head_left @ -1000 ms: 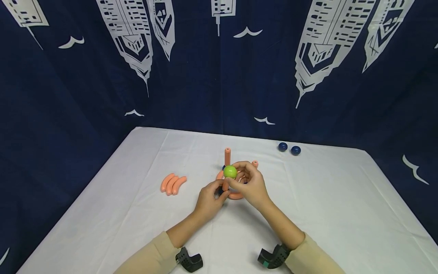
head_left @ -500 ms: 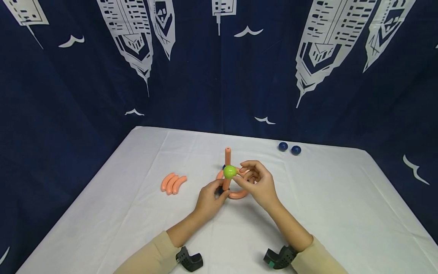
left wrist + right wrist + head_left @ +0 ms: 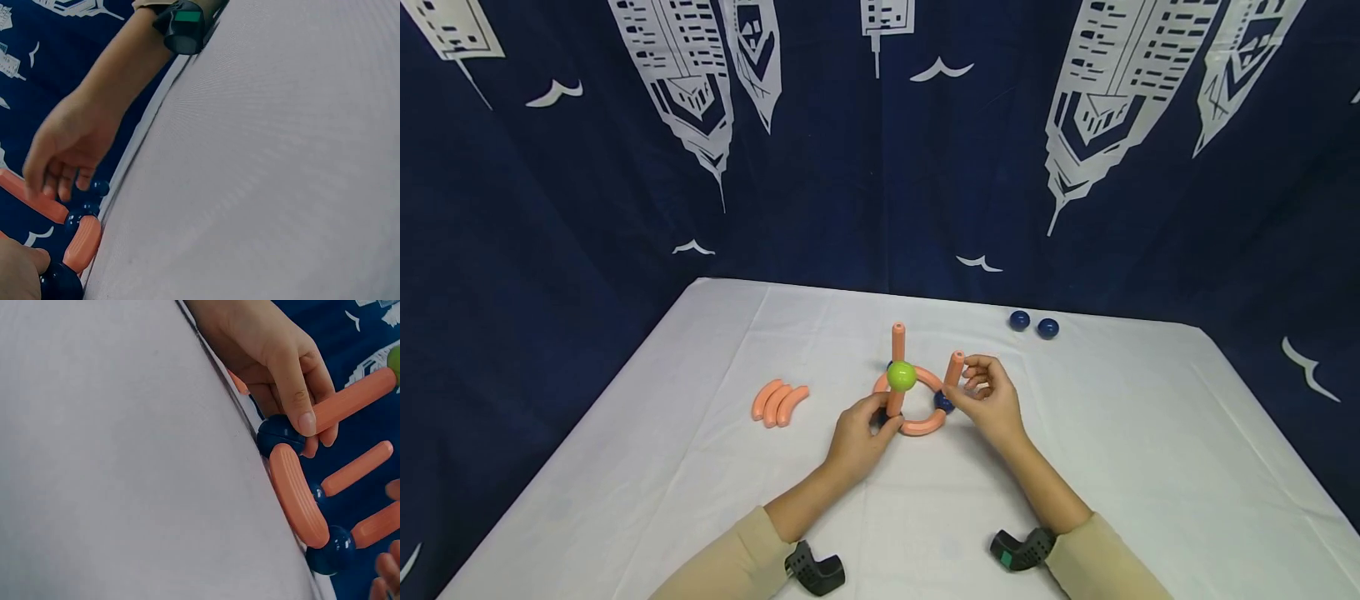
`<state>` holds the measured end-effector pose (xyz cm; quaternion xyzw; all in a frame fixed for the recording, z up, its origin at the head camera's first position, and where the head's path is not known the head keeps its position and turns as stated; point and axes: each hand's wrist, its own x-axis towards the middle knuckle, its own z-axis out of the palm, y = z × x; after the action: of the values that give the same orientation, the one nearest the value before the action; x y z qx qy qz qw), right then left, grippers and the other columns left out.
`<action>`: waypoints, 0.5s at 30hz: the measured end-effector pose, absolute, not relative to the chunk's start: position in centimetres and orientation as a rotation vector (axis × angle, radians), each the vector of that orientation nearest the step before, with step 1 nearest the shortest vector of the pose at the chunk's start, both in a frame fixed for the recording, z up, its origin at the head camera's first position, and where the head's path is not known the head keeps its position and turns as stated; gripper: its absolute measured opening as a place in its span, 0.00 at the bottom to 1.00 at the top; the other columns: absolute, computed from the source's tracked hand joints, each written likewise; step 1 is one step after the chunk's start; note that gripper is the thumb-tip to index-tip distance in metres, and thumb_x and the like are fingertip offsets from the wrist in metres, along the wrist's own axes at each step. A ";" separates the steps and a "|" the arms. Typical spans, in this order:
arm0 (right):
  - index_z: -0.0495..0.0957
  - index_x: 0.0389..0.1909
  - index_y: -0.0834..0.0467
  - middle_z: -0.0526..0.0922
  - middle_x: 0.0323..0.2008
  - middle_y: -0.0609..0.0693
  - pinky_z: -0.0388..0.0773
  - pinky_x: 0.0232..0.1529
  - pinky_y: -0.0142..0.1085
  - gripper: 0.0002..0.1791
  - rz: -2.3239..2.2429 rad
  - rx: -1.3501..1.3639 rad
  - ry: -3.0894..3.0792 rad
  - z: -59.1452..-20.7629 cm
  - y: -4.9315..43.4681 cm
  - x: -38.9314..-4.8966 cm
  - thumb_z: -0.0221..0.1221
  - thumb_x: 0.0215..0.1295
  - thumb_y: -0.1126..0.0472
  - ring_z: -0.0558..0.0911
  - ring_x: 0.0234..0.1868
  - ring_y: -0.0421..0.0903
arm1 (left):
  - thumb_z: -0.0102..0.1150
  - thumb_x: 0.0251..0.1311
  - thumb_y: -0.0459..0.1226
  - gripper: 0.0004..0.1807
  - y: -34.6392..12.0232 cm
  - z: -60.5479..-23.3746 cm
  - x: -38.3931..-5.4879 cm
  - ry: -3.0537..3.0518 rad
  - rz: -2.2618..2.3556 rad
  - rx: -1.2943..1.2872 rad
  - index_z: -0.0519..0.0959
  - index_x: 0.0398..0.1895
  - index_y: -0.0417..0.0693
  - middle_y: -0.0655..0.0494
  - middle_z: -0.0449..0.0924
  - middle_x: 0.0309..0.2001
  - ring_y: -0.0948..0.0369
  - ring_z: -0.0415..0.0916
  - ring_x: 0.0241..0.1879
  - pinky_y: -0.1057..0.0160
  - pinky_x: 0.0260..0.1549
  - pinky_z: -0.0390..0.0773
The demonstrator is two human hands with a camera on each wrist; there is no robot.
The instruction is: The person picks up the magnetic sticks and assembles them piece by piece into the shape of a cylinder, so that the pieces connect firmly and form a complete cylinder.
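In the head view, curved orange rods [image 3: 922, 427] and blue balls form a ring of toy building pieces, with upright rods on the balls. My left hand [image 3: 859, 437] grips the front-left blue ball [image 3: 275, 434] where it meets its upright rod [image 3: 353, 401]. A green ball [image 3: 902, 376] tops that rod. My right hand [image 3: 994, 404] is beside the right upright rod [image 3: 954, 369], above another blue ball [image 3: 943, 402]. Its thumb and loosely bent fingers lie on either side of this rod. A third upright rod [image 3: 898, 342] stands at the back.
Several loose curved rods [image 3: 772, 403] lie together on the white-covered table [image 3: 700, 500], left of the ring. Two loose blue balls [image 3: 1033, 325] sit at its far right edge. A dark blue patterned curtain [image 3: 880, 167] hangs behind.
My right hand has let go of the green ball, which stays on the front-left rod, and has moved right to the right upright rod. My left hand keeps its grip.
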<state>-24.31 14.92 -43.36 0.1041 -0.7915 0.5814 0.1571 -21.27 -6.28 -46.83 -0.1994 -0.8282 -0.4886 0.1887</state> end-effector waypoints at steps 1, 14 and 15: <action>0.75 0.51 0.65 0.77 0.41 0.59 0.69 0.36 0.28 0.24 1.636 0.291 -2.326 -43.7 15.0 -24.4 0.71 0.53 0.68 0.75 0.39 0.49 | 0.67 0.58 0.32 0.13 -6.3 -46.8 -21.3 -2.334 -1.375 -0.557 0.80 0.45 0.41 0.49 0.82 0.41 0.58 0.80 0.42 0.59 0.43 0.79; 0.82 0.40 0.63 0.81 0.39 0.53 0.74 0.42 0.33 0.13 1.556 0.284 -2.547 -45.4 15.3 -25.0 0.70 0.57 0.61 0.78 0.44 0.51 | 0.65 0.60 0.32 0.11 -6.3 -46.7 -21.2 -2.371 -1.349 -0.533 0.79 0.46 0.42 0.52 0.82 0.41 0.59 0.79 0.42 0.57 0.43 0.78; 0.82 0.40 0.63 0.81 0.38 0.53 0.74 0.41 0.32 0.13 1.557 0.281 -2.549 -45.4 15.3 -25.0 0.70 0.57 0.61 0.77 0.44 0.51 | 0.64 0.60 0.32 0.12 -6.3 -46.7 -21.2 -2.369 -1.345 -0.535 0.79 0.46 0.41 0.51 0.82 0.41 0.58 0.79 0.43 0.57 0.44 0.78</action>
<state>-25.01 15.33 -45.42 0.0933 -0.8475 0.5177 0.0705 -21.23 -6.28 -46.74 -0.1896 -0.8392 -0.4763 0.1817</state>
